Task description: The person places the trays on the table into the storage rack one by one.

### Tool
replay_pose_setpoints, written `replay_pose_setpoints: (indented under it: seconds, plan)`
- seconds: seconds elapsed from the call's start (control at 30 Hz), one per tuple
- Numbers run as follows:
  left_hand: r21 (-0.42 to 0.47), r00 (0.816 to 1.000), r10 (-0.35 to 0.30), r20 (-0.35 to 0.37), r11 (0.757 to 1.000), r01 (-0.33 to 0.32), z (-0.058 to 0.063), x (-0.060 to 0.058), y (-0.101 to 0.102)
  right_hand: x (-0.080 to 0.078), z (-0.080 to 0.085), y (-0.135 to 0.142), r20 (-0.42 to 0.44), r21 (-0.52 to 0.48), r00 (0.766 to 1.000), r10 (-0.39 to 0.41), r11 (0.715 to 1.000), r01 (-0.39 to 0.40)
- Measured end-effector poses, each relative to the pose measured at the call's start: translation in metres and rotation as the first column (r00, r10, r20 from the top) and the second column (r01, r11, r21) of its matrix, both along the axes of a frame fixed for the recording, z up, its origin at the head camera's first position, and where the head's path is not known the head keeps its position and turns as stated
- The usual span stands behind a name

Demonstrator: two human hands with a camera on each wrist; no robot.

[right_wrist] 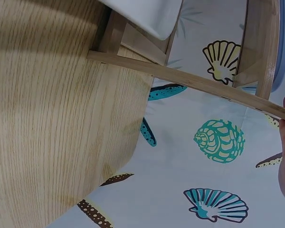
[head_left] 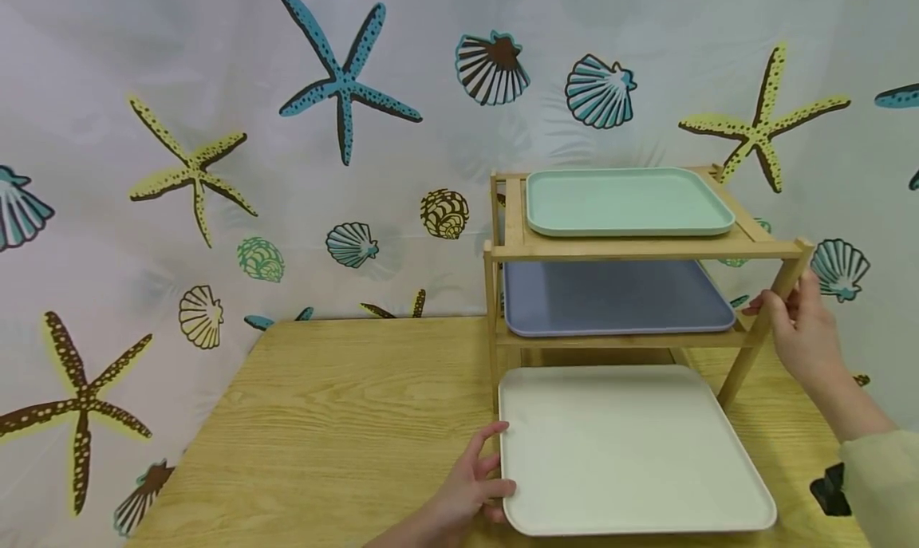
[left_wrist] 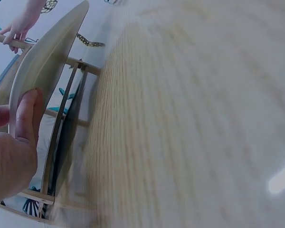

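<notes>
A wooden rack [head_left: 646, 250] stands on the right of the table. My left hand [head_left: 467, 488] pinches the left edge of a large white tray [head_left: 632, 452], fingers beneath it as the left wrist view shows. The tray is raised above the tabletop, its far end at the rack's lower level. With my right hand [head_left: 807, 329] I grip the rack's right front post [head_left: 741, 366], below the top corner. A mint green tray [head_left: 628, 201] lies on the top shelf, and a blue-grey tray [head_left: 610, 297] on the shelf under it.
The wooden table [head_left: 309, 420] extends to the left of the rack. Behind it hangs a white cloth [head_left: 402, 293] printed with starfish and shells. A small black object [head_left: 830, 490] lies near my right sleeve.
</notes>
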State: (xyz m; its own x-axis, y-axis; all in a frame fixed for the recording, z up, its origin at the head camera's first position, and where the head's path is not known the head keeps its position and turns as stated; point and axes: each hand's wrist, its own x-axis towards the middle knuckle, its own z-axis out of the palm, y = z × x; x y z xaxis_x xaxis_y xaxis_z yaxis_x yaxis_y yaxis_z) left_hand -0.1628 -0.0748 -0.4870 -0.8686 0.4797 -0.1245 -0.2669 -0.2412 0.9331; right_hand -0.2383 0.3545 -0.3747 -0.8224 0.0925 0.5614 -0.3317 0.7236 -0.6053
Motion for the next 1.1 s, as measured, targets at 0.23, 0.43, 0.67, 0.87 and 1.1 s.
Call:
replay_pose_setpoints:
  seconds: [0.23, 0.43, 0.67, 0.87, 1.1]
  plan:
    - [-0.025, 0.997, 0.077, 0.013, 0.997, -0.077, -0.005, -0.015, 0.014, -0.001, -0.002, 0.001, -0.015, 0.005, 1.000, -0.006, 1.000, 0.006]
    - [-0.067, 0.991, 0.129, 0.029, 0.990, -0.127, -0.014, -0.027, 0.023, -0.002, -0.004, 0.001, -0.016, 0.001, 1.000, 0.003, 1.000, -0.003]
    - [-0.122, 0.985, 0.174, 0.011, 0.978, -0.172, -0.016, -0.037, 0.029, -0.003, -0.003, 0.001, -0.041, 0.004, 0.999, 0.012, 1.000, -0.011]
    - [-0.102, 0.985, 0.160, -0.057, 0.981, -0.165, -0.019, -0.039, 0.026, -0.003, -0.003, -0.001, -0.045, 0.000, 0.999, 0.006, 1.000, -0.006]
    - [-0.142, 0.987, 0.090, -0.130, 0.984, -0.108, -0.022, -0.035, 0.025, -0.001, -0.003, -0.001, -0.029, 0.000, 1.000, -0.007, 1.000, 0.007]
